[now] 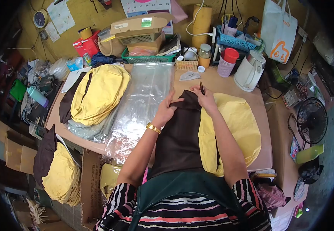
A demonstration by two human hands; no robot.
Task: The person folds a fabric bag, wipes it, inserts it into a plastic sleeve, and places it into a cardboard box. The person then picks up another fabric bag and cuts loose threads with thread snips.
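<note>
A dark brown fabric piece (176, 140) lies in front of me, joined or laid against a yellow fabric piece (238, 127) on its right. At its far edge, my left hand (167, 107) grips the brown fabric between thumb and fingers. My right hand (206, 101) pinches the same edge close by. A slim dark pointed tool (202, 88), perhaps thread snips, sticks up from my right hand; its lower part is hidden by the fingers. Under my right forearm a dark slit or zip line runs along the yellow fabric.
Clear plastic sheets (146, 88) lie left of the fabric. Beyond them rests a stack of yellow and brown pieces (99, 94); another stack (61, 173) sits lower left. A white electric kettle (250, 71), a pink cup (226, 65) and baskets line the back. A black fan (311, 120) stands right.
</note>
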